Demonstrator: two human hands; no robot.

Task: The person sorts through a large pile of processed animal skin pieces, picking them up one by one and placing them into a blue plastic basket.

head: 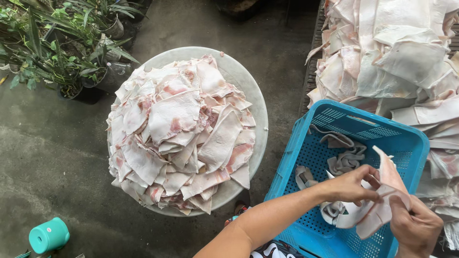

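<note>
Both of my hands hold one pale piece of pork skin (382, 200) over the blue plastic basket (334, 119). My left hand (351, 185) reaches across from the left and pinches the piece's upper left edge. My right hand (417, 227) grips its lower right side from below. In the basket lie a few greyish, curled skin strips (346, 155). To the left, a round white tray (248, 86) carries a tall heap of flat pink-and-white skin pieces (179, 134).
A second big pile of pale skin pieces (397, 57) lies on a slatted surface at the upper right, beside the basket. Potted green plants (57, 43) stand at the upper left on the grey concrete floor. A teal plastic container (49, 235) sits at the lower left.
</note>
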